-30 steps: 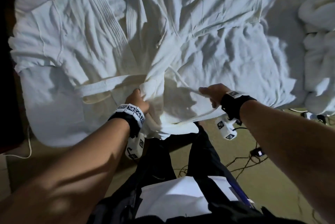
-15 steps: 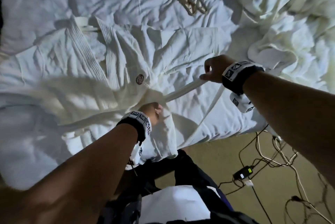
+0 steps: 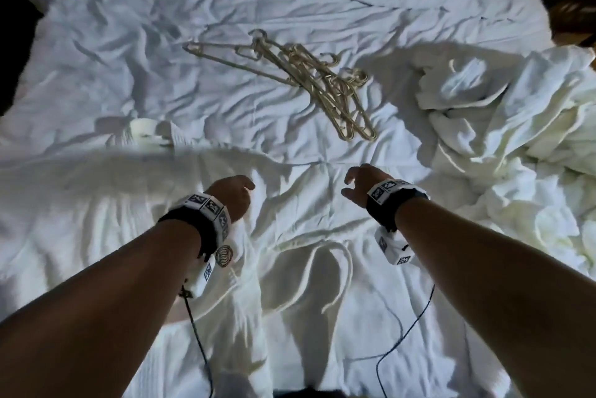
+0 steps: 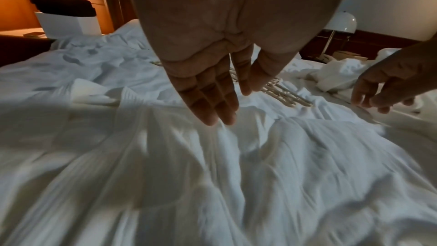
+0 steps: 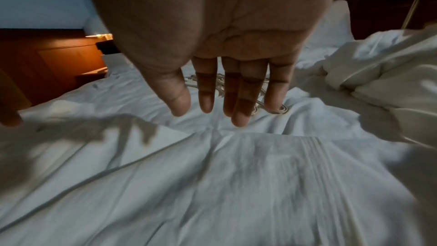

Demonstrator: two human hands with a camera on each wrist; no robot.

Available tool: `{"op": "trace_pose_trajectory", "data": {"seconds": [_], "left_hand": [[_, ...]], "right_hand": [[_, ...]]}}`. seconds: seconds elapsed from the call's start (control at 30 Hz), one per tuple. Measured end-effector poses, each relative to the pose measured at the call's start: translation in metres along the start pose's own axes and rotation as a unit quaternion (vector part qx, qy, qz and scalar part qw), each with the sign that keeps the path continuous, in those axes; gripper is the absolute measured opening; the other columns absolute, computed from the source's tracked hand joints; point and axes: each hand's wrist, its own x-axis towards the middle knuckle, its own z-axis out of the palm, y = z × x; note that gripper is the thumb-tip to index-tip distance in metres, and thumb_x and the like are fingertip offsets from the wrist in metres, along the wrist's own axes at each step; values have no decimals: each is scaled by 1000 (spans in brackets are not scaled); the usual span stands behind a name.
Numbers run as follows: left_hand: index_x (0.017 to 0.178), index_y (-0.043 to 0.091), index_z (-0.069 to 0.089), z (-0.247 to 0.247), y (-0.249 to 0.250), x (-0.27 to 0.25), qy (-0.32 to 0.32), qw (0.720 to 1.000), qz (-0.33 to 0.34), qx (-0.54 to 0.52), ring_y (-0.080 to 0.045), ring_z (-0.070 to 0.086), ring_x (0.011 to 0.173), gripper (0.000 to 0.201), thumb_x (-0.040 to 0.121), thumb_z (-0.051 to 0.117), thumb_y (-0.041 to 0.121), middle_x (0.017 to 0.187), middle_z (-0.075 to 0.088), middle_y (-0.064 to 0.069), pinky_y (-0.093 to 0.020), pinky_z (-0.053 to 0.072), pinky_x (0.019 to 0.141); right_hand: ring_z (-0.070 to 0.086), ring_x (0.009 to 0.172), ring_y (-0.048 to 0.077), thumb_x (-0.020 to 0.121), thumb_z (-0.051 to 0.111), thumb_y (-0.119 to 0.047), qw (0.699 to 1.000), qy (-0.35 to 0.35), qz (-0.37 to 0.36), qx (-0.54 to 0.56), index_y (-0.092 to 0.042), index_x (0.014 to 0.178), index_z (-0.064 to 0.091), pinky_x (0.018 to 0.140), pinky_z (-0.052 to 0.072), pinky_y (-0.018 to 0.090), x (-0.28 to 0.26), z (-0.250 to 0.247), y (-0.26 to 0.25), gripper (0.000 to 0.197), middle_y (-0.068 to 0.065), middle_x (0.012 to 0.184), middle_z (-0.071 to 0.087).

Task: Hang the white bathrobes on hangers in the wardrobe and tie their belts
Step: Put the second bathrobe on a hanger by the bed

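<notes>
A white bathrobe (image 3: pixel 300 217) lies spread flat on the bed, its tied belt (image 3: pixel 325 252) looping across the waist below my wrists. My left hand (image 3: pixel 238 191) hovers just above the robe's chest, fingers (image 4: pixel 212 111) straight and empty. My right hand (image 3: pixel 351 181) hangs to its right, also empty, with relaxed fingers (image 5: pixel 238 111) pointing at the bed. Several beige hangers (image 3: pixel 306 78) lie in a tangled heap on the sheet beyond both hands, seen behind the fingers as hangers (image 5: pixel 281 108) in the right wrist view.
More white bathrobes (image 3: pixel 522 127) are piled on the bed's right side. The rumpled sheet (image 3: pixel 161 52) stretches left of the hangers. A wooden bedside unit (image 4: pixel 21 16) stands at the far left and a white lamp (image 4: pixel 343 23) at the far right.
Both hands have let go of the belt, which now lies on the robe. They have moved forward over the robe toward the hangers, and the view has swung up the bed.
</notes>
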Motion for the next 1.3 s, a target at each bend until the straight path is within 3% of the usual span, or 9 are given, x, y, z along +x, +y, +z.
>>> {"op": "trace_pose_trajectory", "data": {"seconds": [0.2, 0.4, 0.57, 0.77, 0.87, 0.97, 1.1, 1.17, 1.3], "left_hand": [[122, 20, 59, 24, 15, 81, -13, 999, 22, 30, -24, 56, 115, 34, 89, 54, 17, 124, 61, -7, -29, 40, 101], [128, 25, 53, 45, -8, 93, -57, 994, 57, 80, -20, 55, 115, 35, 93, 51, 22, 128, 52, 0, -26, 33, 104], [117, 21, 62, 34, -56, 79, -93, 993, 14, 77, -22, 55, 114, 29, 91, 54, 14, 117, 56, -2, -25, 34, 101], [118, 14, 63, 4, -90, 49, -22, 999, -13, 28, -28, 62, 99, 30, 89, 58, 11, 118, 60, -10, -30, 42, 96], [128, 12, 55, -13, -103, 29, 20, 999, -43, -20, -28, 62, 98, 39, 89, 61, 16, 124, 59, -11, -32, 43, 95], [149, 17, 22, -38, -122, -2, 113, 980, -87, -137, -24, 57, 105, 84, 82, 71, 29, 146, 36, -14, -41, 46, 99], [153, 19, -1, -76, -142, -53, 278, 948, -51, -149, -25, 12, 145, 122, 68, 84, 40, 158, 2, -10, -42, 18, 116], [153, 24, 8, -94, -161, -77, 234, 965, -59, -101, -25, 20, 144, 112, 69, 81, 43, 158, 17, -8, -41, 23, 117], [132, 23, 50, -102, -209, -112, -12, 993, -114, -37, -22, 56, 114, 60, 82, 65, 53, 125, 59, -3, -33, 44, 96]], "right_hand": [[50, 126, 31, 90, 61, -39, 998, 7, 12, 53, -18, 132, 54, 107, 39, 40, 115, 3, 40, 48, 9, 142, 38], [39, 135, 35, 93, 52, -24, 990, 38, 60, 125, -18, 152, 20, 109, 36, 39, 201, 12, 70, 67, 15, 153, 28], [57, 114, 39, 96, 33, -41, 972, 33, 151, 177, -23, 132, 43, 98, 45, 45, 179, 47, 93, 41, 19, 128, 58], [50, 100, 46, 100, 34, -33, 927, 210, 226, 216, -18, 109, 51, 86, 38, 44, 114, 19, 78, 25, 22, 111, 55], [53, 93, 43, 96, 36, -41, 938, 266, 136, 175, -17, 101, 57, 90, 36, 44, 79, -8, 44, 32, 21, 104, 59], [54, 90, 41, 90, 36, -52, 956, 279, 4, 92, -27, 95, 55, 84, 40, 44, 31, -28, -11, 32, 13, 102, 60], [46, 100, 36, 92, 53, -45, 964, 237, -118, -21, -28, 98, 62, 86, 39, 45, -32, -33, -85, 20, 3, 106, 55], [47, 96, 34, 92, 50, -47, 957, 240, -160, -43, -28, 97, 63, 81, 40, 44, -58, -30, -120, 24, 1, 101, 54], [50, 83, 33, 87, 39, -50, 934, 297, -198, -12, -28, 90, 62, 72, 44, 42, -99, -19, -182, 32, 0, 90, 52]]}}
